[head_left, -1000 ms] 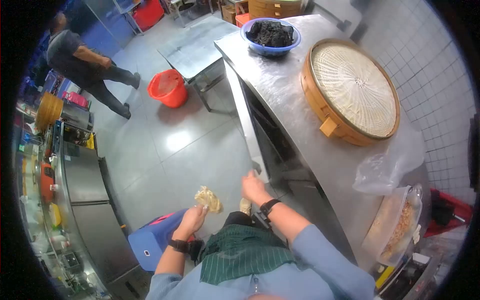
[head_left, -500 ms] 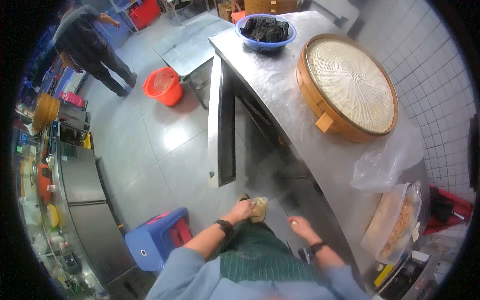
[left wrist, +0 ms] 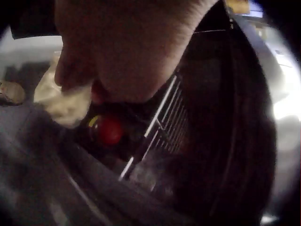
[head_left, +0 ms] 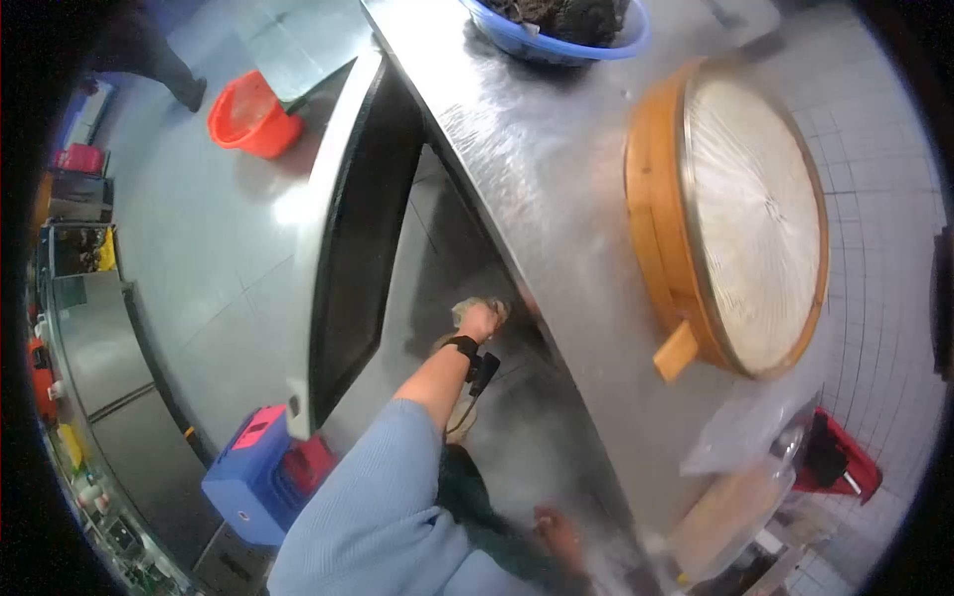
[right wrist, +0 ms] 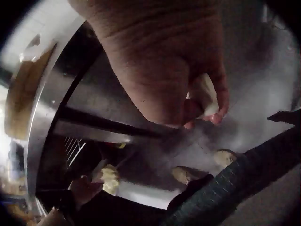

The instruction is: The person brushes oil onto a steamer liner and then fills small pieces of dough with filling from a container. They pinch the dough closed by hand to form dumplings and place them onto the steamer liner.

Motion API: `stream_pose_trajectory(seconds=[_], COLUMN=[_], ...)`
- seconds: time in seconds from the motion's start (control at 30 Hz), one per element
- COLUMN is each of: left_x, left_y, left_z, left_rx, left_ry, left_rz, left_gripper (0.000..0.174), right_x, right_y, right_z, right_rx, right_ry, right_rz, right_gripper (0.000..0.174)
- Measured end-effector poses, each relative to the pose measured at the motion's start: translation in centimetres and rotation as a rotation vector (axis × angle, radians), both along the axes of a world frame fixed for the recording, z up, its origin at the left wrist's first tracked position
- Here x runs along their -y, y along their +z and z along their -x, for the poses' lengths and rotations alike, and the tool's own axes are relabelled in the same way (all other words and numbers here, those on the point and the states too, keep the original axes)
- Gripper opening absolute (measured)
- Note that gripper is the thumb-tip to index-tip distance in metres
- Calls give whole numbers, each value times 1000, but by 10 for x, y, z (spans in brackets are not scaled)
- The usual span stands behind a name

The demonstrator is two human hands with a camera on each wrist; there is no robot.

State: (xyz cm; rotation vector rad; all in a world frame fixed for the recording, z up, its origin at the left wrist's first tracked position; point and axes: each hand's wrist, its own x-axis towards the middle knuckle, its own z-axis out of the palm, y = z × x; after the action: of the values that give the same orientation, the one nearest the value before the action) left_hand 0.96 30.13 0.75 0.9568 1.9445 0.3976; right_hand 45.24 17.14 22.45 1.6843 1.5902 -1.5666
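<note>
My left hand (head_left: 482, 320) grips a clear bag with pale yellowish contents (left wrist: 63, 101), at the dark opening under the steel counter (head_left: 556, 258). A wire rack (left wrist: 164, 120) and a round red thing (left wrist: 111, 132) show inside that opening in the left wrist view. The cabinet door (head_left: 353, 228) stands swung out to the left of the hand. My right hand (head_left: 559, 536) is low beside the counter's front, blurred in the head view. Between its thumb and fingers it pinches a small white piece (right wrist: 207, 94), whose kind I cannot tell.
On the counter are a round bamboo steamer (head_left: 661, 209) with a woven lid, a blue basin (head_left: 556, 45) of dark stuff and a plastic bag (head_left: 730, 427). A blue stool (head_left: 248, 487) stands left of the door, a red bucket (head_left: 253, 119) farther off on the floor.
My left hand has carried the bag forward and right to the cabinet opening. The door has swung out leftward. My right hand has dropped lower. The other person has moved mostly out of view.
</note>
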Motion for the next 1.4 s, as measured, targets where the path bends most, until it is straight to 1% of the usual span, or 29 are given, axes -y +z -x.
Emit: stream_pose_trajectory(seconds=[0.03, 0.07, 0.1, 0.13, 0.2, 0.23, 0.3, 0.33, 0.43, 0.53, 0.57, 0.6, 0.63, 0.67, 0.7, 0.73, 0.77, 0.8, 0.83, 0.87, 0.93, 0.97, 1.03, 1.07, 1.13, 1.17, 1.23, 1.37, 1.4], left_x=[-12, -20, -23, -32, -54, -59, -56, -48, -25, -33, 16, 97, 105, 122, 152, 150, 183, 177, 174, 171, 172, 180, 207, 218, 242, 248, 238, 226, 217], left_y=[-52, -115, -154, -145, -122, -112, -85, -68, -13, 35, -72, -168, -73, -17, 4, 64, 57, 86, 141, 183, 250, 271, 249, 249, 251, 230, 244, 257, 280], left_z=[-4, -16, -23, -17, -10, -8, -17, -19, 3, 37, -1, -27, 3, 16, 25, 44, 44, 70, 85, 97, 118, 128, 146, 149, 146, 142, 113, 63, 43], left_rx=[12, -79, -172, -161, 10, 105, 317, 418, 640, 775, 757, 370, 211, 205, 179, 132, -73, -145, -236, -383, -762, -952, -1100, -1117, -401, -534, -515, -330, -408], left_ry=[5, -8, -17, -7, 123, 177, 276, 325, 485, 643, 641, 573, 493, 546, 526, 483, 496, 449, 414, 365, 289, 337, 719, 730, 980, 940, 908, 514, 452], left_rz=[6, -187, -377, -365, -238, -178, -30, 59, 325, 522, 504, -52, 106, 190, 214, 351, 100, 24, -47, -244, -545, -507, -80, -119, 319, 348, 267, 137, 156], left_gripper=[31, 32, 33, 33, 34, 34, 35, 35, 38, 40, 40, 53, 60, 54, 47, 40, 31, 32, 33, 32, 31, 33, 33, 33, 59, 77, 76, 75, 67], right_x=[-5, -3, 0, 2, 6, 1, -10, -5, -22, -47, -42, -34, -33, -47, -40, -32, -28, -53, -54, -53, -53, -53, -63, -68, -64, -64, -62, -43, -42], right_y=[0, 0, -1, -5, -13, -9, 20, 16, 22, 23, 19, 12, 9, 24, 15, -7, -25, 5, 1, -2, -14, -30, -44, -30, 3, 14, 14, 29, 38], right_z=[12, 17, 17, 15, 8, 21, 58, 56, 78, 99, 96, 96, 93, 114, 96, 66, 52, 102, 107, 107, 103, 97, 107, 113, 109, 106, 94, 52, 51], right_rx=[12, 51, 88, 99, 100, 125, 366, 259, 257, 182, 158, 117, 63, 35, 5, -34, -79, -108, -167, -129, -147, -158, -194, -233, -288, -295, -326, -286, -233], right_ry=[5, 78, 154, 164, -15, -24, 127, -191, -308, -260, -262, -372, -477, -394, -390, -303, -212, -216, -194, -222, -209, -169, -143, -112, -90, -122, -139, -191, -176], right_rz=[6, -46, -95, -83, 113, 112, -3, 68, 89, 106, 97, 128, 161, 103, 102, 85, 68, 57, 66, 62, 70, 31, -57, -105, -164, -156, -148, -122, -100], right_gripper=[25, 28, 31, 31, 34, 34, 34, 32, 29, 29, 29, 29, 29, 29, 29, 30, 31, 33, 33, 34, 35, 35, 35, 34, 34, 34, 35, 35, 35])
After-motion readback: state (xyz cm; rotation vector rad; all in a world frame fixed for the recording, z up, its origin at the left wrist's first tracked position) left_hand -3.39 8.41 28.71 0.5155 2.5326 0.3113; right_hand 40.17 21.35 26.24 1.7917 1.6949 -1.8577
